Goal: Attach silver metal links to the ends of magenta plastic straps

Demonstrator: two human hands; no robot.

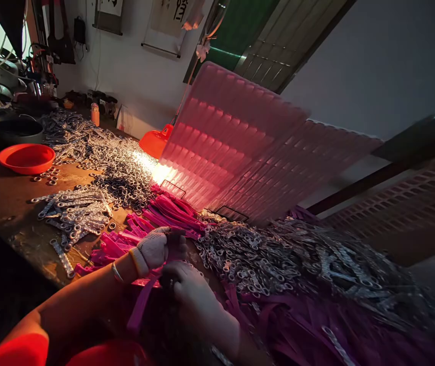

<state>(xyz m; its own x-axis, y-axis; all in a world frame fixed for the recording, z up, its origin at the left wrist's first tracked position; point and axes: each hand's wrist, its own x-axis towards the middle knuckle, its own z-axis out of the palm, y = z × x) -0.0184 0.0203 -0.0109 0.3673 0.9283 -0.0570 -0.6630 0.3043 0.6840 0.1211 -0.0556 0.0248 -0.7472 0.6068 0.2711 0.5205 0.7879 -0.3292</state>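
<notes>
My left hand point(160, 247), in a white glove, is closed around a pink strap point(140, 304) that hangs down toward me. My right hand point(191, 291), also gloved, is curled just below and to the right, fingers pinched at the same strap where the two hands meet. A pile of pink straps point(164, 213) lies on the table just beyond my left hand. A big heap of silver metal clips point(278, 254) spreads to the right of my hands. What sits between my right fingertips is too dark to make out.
More metal clips and rings point(118, 162) cover the wooden bench point(4, 198) under an orange lamp point(155, 141). A red bowl point(27, 157) stands at the left. Stacked translucent plastic trays point(240, 142) lean at the back. Purple straps point(297, 325) lie at lower right.
</notes>
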